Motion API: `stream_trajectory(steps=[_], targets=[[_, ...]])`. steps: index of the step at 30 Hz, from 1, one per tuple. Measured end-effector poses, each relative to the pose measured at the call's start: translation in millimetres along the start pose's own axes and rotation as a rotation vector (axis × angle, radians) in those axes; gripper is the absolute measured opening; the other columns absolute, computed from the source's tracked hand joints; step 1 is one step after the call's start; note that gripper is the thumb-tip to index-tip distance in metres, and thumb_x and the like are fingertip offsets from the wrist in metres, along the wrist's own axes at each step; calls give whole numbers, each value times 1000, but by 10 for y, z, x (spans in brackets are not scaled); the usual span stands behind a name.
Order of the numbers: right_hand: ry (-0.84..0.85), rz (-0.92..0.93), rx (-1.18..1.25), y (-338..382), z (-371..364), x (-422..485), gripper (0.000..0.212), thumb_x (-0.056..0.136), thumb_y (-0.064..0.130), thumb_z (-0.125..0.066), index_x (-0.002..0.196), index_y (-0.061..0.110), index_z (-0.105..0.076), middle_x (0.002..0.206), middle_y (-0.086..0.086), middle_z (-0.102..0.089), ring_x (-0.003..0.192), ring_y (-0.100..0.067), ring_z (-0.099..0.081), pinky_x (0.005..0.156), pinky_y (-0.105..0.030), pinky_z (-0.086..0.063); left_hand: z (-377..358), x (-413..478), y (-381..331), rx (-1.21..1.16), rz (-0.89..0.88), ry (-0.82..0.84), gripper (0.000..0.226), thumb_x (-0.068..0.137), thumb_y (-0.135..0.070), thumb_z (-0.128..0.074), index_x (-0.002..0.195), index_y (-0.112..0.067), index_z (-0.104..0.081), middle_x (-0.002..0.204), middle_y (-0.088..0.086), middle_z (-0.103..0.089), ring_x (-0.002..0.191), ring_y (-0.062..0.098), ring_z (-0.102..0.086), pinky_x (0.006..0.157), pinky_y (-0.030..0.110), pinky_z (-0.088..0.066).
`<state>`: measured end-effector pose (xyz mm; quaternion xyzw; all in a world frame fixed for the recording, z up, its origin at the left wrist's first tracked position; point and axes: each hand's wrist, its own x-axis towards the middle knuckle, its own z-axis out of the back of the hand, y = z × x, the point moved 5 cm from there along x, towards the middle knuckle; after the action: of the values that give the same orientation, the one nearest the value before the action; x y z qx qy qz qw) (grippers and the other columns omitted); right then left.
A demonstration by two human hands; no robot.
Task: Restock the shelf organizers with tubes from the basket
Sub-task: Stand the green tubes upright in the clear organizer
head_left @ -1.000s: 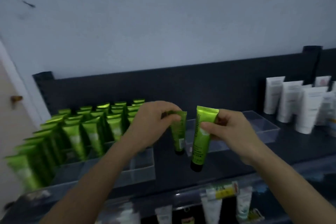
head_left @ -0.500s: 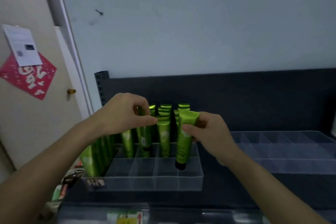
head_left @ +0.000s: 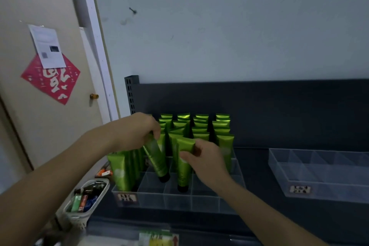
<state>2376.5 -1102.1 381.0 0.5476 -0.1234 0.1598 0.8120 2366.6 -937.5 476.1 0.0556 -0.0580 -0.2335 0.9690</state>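
My left hand (head_left: pixel 137 132) grips the top of a green tube (head_left: pixel 156 160) that tilts, black cap down, into a compartment of the clear organizer (head_left: pixel 179 201). My right hand (head_left: pixel 203 158) pinches the crimped top of a second green tube (head_left: pixel 182 168), which stands nearly upright with its cap in a front compartment. Behind them several rows of green tubes (head_left: pixel 201 128) fill the organizer's back and left compartments. A white basket (head_left: pixel 79 217) holding small packaged items sits low at the left, beside the shelf.
A second clear organizer (head_left: pixel 319 177) with bare compartments sits on the dark shelf (head_left: pixel 259 185) to the right. The shelf's dark back panel (head_left: pixel 259 110) rises behind. A door (head_left: pixel 30 106) with a red paper decoration is at left.
The view has swung left and closer to the organizer. Both hands have lowered their tubes, caps down, into the front compartments; the left tube now leans.
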Motion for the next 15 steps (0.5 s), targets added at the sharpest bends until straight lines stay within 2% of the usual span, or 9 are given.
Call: stream_trajectory(steps=[4,6,8,10,12,15], targets=[[38,-4,-24,-96,-134,-9,27,83,24,-70,76,0,-61,70,-9,-60,61,-9,-51,56,-26,-44,21,28,37,22,-24,-2,46,87,-10,-63,129,-24,-53,124,-8,-50,113,6,-46,88,12,-30],[36,-13,-50,-142,-162,-14,31,83,25,-70,73,-2,-58,65,-4,-54,58,-7,-47,54,-22,-40,-8,32,26,28,-35,5,49,87,-12,-63,133,-26,-50,127,-8,-50,112,3,-44,88,12,-29],[28,-16,-58,-165,-173,-8,35,83,26,-70,72,-4,-55,64,-6,-52,58,-8,-45,53,-23,-38,-80,44,11,36,-33,37,48,88,-13,-62,133,-26,-49,129,-7,-52,116,7,-47,88,13,-31],[33,-9,-50,-163,-191,6,35,82,26,-70,75,-5,-55,70,-16,-57,61,-11,-48,55,-28,-41,-114,52,6,32,-30,54,44,89,-12,-61,130,-25,-52,121,-6,-55,105,8,-50,82,13,-33],[32,0,-62,-160,-203,9,33,82,26,-70,77,-3,-57,76,-19,-61,63,-12,-50,57,-31,-45,-130,56,10,30,-31,65,40,88,-10,-61,125,-24,-54,102,-10,-51,89,4,-43,72,12,-31],[28,9,-88,-153,-201,-5,28,82,25,-71,79,0,-59,77,-15,-62,65,-14,-53,60,-35,-49,-246,57,4,59,-34,109,37,87,-8,-59,121,-24,-55,95,-11,-44,87,5,-42,72,20,-34]])
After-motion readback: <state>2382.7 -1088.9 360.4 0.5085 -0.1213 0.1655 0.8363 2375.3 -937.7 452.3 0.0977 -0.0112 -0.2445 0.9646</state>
